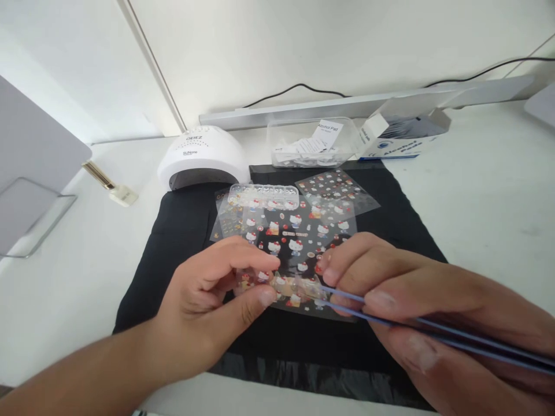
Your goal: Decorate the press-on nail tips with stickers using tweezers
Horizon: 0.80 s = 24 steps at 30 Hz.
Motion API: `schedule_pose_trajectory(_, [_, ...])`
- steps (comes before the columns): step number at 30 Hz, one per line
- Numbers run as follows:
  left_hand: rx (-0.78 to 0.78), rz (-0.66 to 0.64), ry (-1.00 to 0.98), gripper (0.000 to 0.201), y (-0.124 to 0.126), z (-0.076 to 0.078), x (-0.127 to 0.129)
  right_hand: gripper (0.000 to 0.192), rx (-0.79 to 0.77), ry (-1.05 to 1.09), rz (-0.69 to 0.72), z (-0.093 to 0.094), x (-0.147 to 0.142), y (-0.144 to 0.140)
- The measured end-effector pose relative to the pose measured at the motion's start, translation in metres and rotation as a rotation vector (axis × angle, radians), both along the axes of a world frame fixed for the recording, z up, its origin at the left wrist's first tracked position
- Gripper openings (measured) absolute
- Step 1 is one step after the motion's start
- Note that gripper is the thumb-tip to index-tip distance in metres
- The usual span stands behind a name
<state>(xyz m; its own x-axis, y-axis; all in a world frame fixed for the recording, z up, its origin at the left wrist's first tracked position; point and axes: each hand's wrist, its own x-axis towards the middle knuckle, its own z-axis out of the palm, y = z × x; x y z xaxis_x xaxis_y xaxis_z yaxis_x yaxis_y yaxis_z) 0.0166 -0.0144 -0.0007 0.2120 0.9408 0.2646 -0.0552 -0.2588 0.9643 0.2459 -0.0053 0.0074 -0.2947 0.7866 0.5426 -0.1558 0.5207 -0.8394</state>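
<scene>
My left hand (212, 300) pinches a small clear strip (295, 287) between thumb and forefinger over a black mat (173, 242). My right hand (416, 306) holds blue tweezers (390, 315) whose tips touch the right end of the same strip, with its fingertips resting there too. Below and behind the strip lie several transparent sticker sheets (299, 231) printed with small white cartoon cats and red dots. A clear segmented nail-tip box (263, 196) rests on the sheets' far edge.
A white domed nail lamp (202, 156) stands at the mat's far left corner. Behind the mat are a clear tub of alcohol pads (310, 144) and an open blue-and-white box (407, 136). A grey stand (30, 173) is at left; cables run along the wall.
</scene>
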Motion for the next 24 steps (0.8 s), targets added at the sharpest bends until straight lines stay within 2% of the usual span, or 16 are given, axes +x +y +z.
schedule_pose_trajectory(4, [-0.046,0.047,-0.018,0.041,-0.003,0.0,0.0,0.014,-0.083,0.064,0.03,-0.002,0.0,0.005])
schedule_pose_trajectory(10, [-0.105,0.099,-0.059,0.044,-0.003,0.003,0.003,0.007,-0.179,0.138,-0.037,0.003,-0.001,0.009])
schedule_pose_trajectory(20, [-0.051,0.194,-0.016,0.035,-0.002,0.006,0.003,0.013,-0.127,0.156,0.014,0.004,0.002,0.014])
schedule_pose_trajectory(24, [-0.047,0.278,-0.045,0.029,0.004,0.006,-0.004,0.011,-0.108,0.196,0.001,0.003,0.001,0.015])
